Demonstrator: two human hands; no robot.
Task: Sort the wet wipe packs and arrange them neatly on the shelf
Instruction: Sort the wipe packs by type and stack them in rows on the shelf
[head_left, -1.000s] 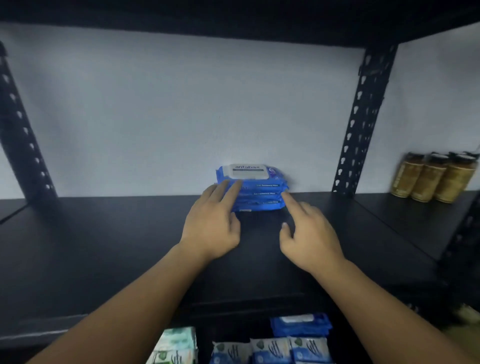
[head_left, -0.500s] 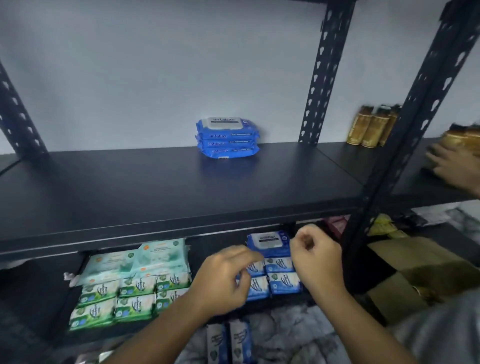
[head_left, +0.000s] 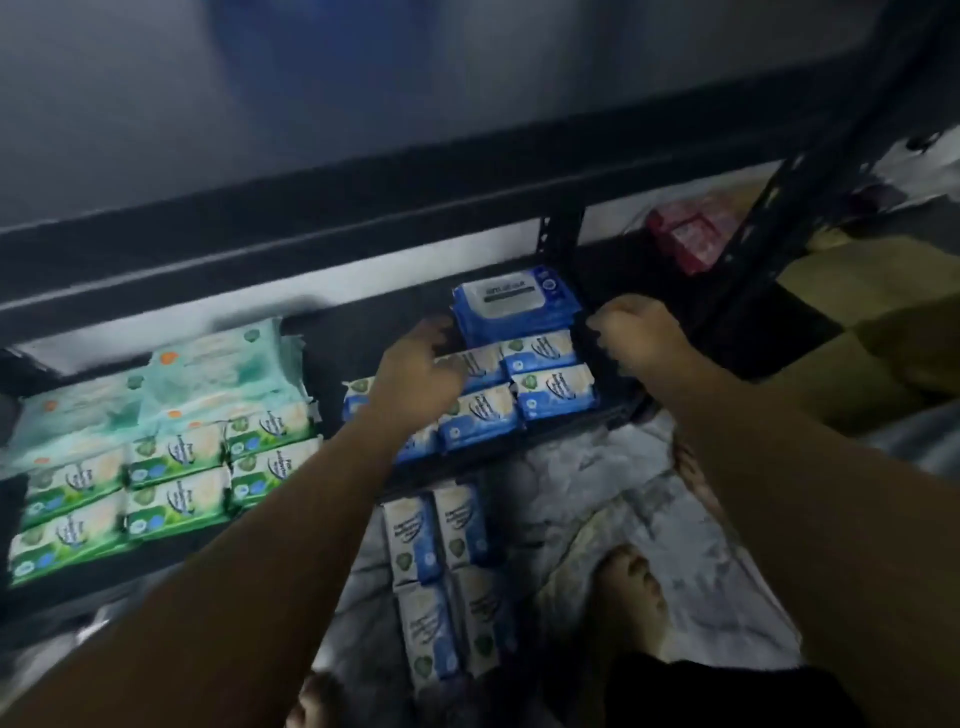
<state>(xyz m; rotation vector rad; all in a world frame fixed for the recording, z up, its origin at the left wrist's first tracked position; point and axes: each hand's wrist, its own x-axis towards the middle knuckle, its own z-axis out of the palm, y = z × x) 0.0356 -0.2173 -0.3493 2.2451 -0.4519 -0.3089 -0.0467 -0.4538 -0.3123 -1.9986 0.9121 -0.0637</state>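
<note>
Drops now from upper to lower shelf (head_left: 337, 343), flanks blue pack (head_left: 511, 304) there, left grip (head_left: 421, 374) released, right grip (head_left: 639, 332) curled, hold unclear; risks sweeping small packs (head_left: 553, 395) off the edge.

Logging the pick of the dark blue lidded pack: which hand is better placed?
Probably the right hand: it sits level beside the dark blue pack, while the left hand lies over small blue packs.
</note>
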